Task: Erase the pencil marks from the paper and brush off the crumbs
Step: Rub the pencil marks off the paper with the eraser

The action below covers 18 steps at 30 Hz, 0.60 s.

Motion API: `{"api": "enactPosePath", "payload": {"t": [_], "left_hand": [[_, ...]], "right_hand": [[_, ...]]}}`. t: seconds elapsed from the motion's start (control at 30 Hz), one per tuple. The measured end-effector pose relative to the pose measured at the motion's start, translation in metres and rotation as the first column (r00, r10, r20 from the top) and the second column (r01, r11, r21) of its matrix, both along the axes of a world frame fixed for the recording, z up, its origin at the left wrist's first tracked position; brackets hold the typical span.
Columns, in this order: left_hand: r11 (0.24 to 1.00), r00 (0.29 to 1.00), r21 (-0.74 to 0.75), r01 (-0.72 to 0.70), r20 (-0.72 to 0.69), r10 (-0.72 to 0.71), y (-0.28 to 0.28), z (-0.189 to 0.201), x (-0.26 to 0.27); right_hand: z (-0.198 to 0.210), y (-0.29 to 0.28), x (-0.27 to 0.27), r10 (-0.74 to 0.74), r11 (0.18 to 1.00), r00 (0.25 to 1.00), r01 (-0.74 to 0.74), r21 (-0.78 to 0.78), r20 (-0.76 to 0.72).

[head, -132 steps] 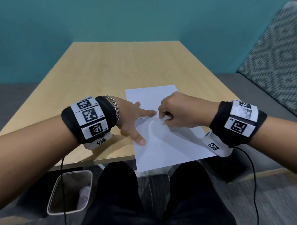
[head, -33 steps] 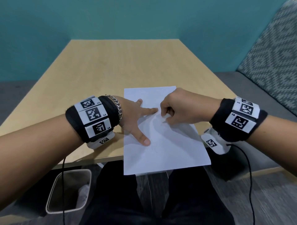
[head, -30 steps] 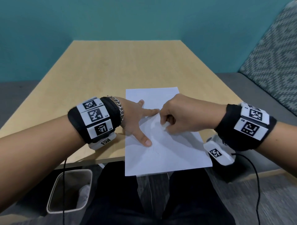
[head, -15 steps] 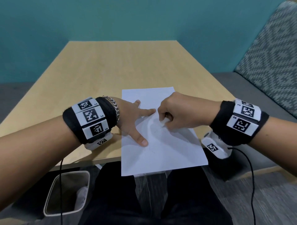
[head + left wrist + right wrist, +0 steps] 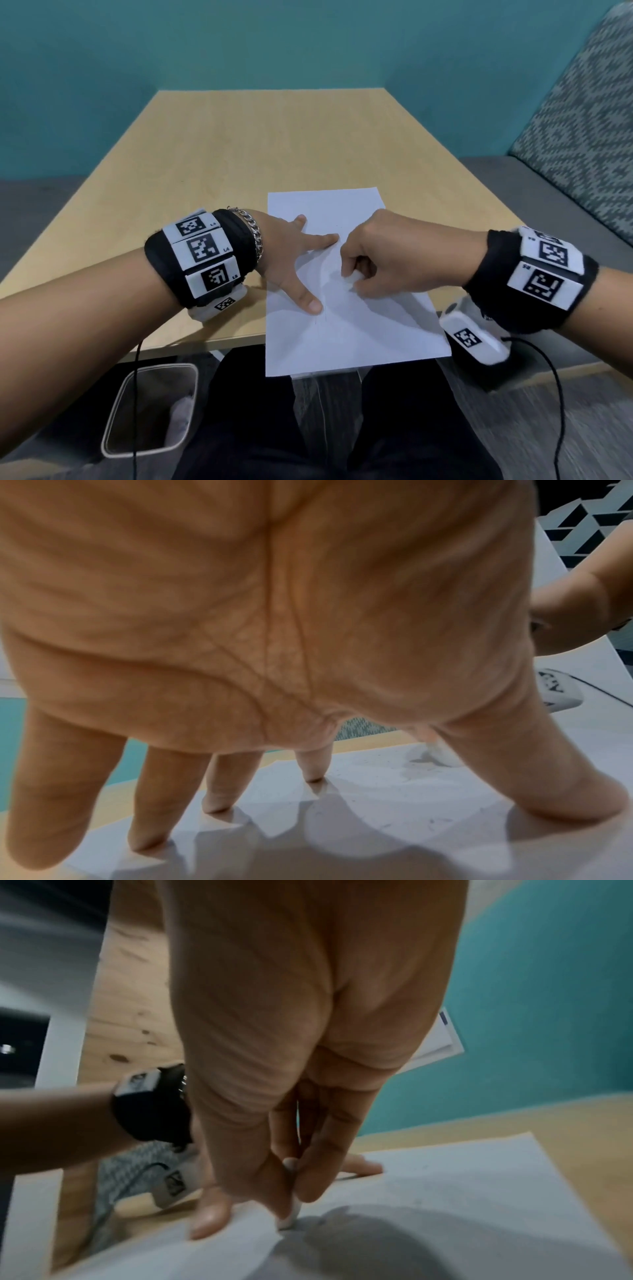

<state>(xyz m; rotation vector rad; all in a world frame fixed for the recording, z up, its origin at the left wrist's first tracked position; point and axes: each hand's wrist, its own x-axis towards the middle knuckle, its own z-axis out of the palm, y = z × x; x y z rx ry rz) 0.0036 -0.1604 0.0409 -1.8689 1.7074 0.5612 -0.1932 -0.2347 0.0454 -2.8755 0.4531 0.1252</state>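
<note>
A white sheet of paper (image 5: pixel 349 329) lies at the near edge of the wooden table (image 5: pixel 274 144), its lower end hanging over the edge. My left hand (image 5: pixel 294 263) is spread flat on the sheet's left side, fingers (image 5: pixel 219 785) and thumb straight and pressing it down. My right hand (image 5: pixel 380 260) pinches a small white eraser (image 5: pixel 351 278) whose tip touches the paper just right of the left thumb. The eraser (image 5: pixel 291 1213) shows between thumb and fingers in the right wrist view. Faint pencil marks (image 5: pixel 325 317) and tiny crumbs (image 5: pixel 387 823) lie on the paper (image 5: pixel 394 804).
A wire-rimmed waste bin (image 5: pixel 150 407) stands on the floor below the table's left near corner. My dark-trousered legs (image 5: pixel 253 428) are under the paper's overhang. A patterned grey sofa (image 5: pixel 582 113) runs along the right, and a teal wall (image 5: pixel 239 41) behind.
The right hand with the eraser has shifted a little down and toward me on the sheet, rubbing back and forth. The left hand stays spread on the paper.
</note>
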Motion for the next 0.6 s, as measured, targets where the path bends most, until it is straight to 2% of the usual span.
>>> {"api": "enactPosePath", "payload": {"t": [0.07, 0.2, 0.33, 0.5, 0.6], "left_hand": [[1.0, 1.0, -0.001, 0.0, 0.006, 0.0, -0.001, 0.0, 0.0], [1.0, 1.0, -0.007, 0.001, 0.006, -0.001, -0.001, 0.0, 0.0], [1.0, 1.0, 0.013, 0.003, -0.005, -0.003, 0.0, 0.003, -0.001], [1.0, 1.0, 0.011, 0.006, 0.027, -0.007, -0.002, 0.002, -0.003], [1.0, 1.0, 0.008, 0.008, 0.006, -0.008, 0.0, 0.002, -0.002]], "right_hand": [[0.003, 0.001, 0.002, 0.02, 1.0, 0.999, -0.019, 0.022, -0.029], [0.002, -0.015, 0.01, -0.045, 0.997, 0.999, 0.046, -0.062, 0.024], [0.001, -0.002, 0.013, 0.024, 0.999, 1.0, -0.023, 0.023, -0.012], [0.002, -0.016, 0.015, -0.071, 0.995, 0.997, 0.072, -0.066, 0.023], [0.001, -0.002, 0.012, 0.008, 1.0, 1.0, -0.008, -0.006, -0.016]]}}
